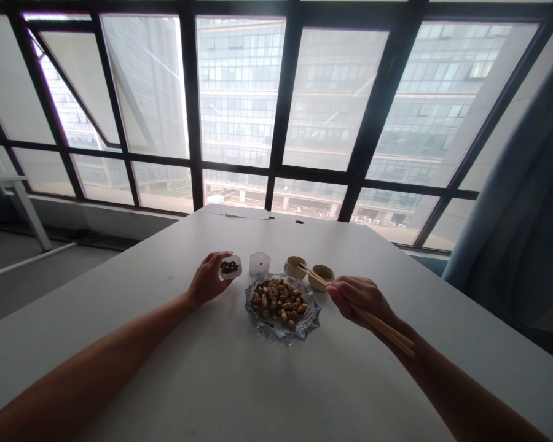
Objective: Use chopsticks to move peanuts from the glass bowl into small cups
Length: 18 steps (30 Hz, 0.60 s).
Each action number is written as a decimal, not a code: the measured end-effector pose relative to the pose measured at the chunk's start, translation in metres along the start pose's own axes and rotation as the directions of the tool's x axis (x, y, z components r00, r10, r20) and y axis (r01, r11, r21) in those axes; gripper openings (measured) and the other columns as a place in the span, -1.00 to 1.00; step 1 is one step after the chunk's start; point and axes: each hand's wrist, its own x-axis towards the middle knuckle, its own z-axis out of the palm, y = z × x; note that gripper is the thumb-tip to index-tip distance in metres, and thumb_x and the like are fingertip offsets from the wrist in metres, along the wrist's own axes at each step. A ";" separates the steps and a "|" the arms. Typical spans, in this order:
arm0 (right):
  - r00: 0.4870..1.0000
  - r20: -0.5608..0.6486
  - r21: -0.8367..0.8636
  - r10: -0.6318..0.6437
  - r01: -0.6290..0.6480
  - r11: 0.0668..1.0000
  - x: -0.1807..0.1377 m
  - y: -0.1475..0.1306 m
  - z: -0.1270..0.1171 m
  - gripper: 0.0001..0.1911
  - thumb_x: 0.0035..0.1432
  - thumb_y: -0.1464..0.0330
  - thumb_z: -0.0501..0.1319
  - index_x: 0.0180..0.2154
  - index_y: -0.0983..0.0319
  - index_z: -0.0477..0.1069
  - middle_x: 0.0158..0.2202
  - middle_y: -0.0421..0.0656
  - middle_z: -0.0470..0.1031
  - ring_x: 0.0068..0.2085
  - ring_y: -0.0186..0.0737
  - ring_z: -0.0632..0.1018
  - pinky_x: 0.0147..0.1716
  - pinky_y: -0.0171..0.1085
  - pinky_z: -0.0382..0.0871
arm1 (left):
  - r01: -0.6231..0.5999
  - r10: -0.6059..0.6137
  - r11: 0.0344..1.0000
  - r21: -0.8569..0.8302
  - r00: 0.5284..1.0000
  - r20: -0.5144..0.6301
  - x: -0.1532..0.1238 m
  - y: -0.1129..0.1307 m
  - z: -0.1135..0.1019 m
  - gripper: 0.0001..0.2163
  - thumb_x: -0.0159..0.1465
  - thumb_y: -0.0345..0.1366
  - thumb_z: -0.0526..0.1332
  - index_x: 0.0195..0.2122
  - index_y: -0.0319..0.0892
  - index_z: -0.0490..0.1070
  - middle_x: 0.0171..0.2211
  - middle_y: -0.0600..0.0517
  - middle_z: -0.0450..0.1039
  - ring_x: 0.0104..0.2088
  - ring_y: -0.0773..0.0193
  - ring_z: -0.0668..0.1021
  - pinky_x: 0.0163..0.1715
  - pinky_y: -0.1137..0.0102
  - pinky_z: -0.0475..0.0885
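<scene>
My left hand (pixel 208 276) grips a small translucent plastic cup (pixel 231 274), tilted toward me, with several dark round beads or beans (pixel 229 267) inside. In my right hand (pixel 362 299) is a pair of wooden chopsticks (pixel 317 277), their tips over the left one of two small tan cups (pixel 295 267). The other tan cup (pixel 322 279) stands beside it, close to my right fingers. Between my hands sits a scalloped clear glass bowl (pixel 282 336) holding many brown nuts in shells (pixel 281 299). Behind it stands a second translucent cup (pixel 259 265) with a small dark speck inside.
The white table (pixel 239 380) reaches toward a wall of windows (pixel 239 92). Papers (pixel 237 212) lie at its far edge near round cable holes. A blue-grey curtain (pixel 511 184) hangs at right, and another white table (pixel 23 202) stands at far left.
</scene>
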 end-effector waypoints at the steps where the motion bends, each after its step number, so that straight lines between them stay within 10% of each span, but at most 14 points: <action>1: 1.000 -0.001 0.008 -0.002 0.002 1.000 0.000 0.000 0.000 -0.57 0.29 0.07 0.14 -0.53 0.17 0.41 -0.59 -0.14 0.48 -0.57 -0.31 0.45 -0.55 -0.35 0.33 | 0.003 -0.003 1.000 0.008 1.000 0.004 0.000 0.000 0.000 -0.53 0.14 -0.26 0.30 0.09 -0.07 0.28 0.08 -0.11 0.45 0.10 0.02 0.48 0.11 0.11 0.41; 11: 1.000 -0.008 0.091 0.022 -0.022 0.996 0.003 -0.004 -0.001 -0.54 0.27 0.05 0.15 -0.57 0.17 0.38 -0.62 -0.17 0.46 -0.60 -0.33 0.41 -0.57 -0.36 0.28 | 0.227 -0.238 0.969 0.095 0.963 0.124 0.001 -0.004 -0.003 -0.34 0.11 0.07 0.30 0.17 -0.13 0.23 0.03 -0.20 0.50 -0.01 -0.12 0.56 -0.03 0.05 0.45; 18: 0.987 -0.091 0.149 0.130 -0.115 0.982 0.002 -0.005 -0.001 -0.55 0.23 0.05 0.21 -0.58 0.17 0.42 -0.62 -0.16 0.48 -0.63 -0.32 0.41 -0.58 -0.33 0.30 | 0.104 -0.123 0.984 0.143 0.984 0.130 0.041 0.008 -0.013 -0.23 0.12 0.23 0.24 0.22 -0.17 0.21 0.14 -0.26 0.41 0.10 -0.16 0.47 0.08 -0.04 0.33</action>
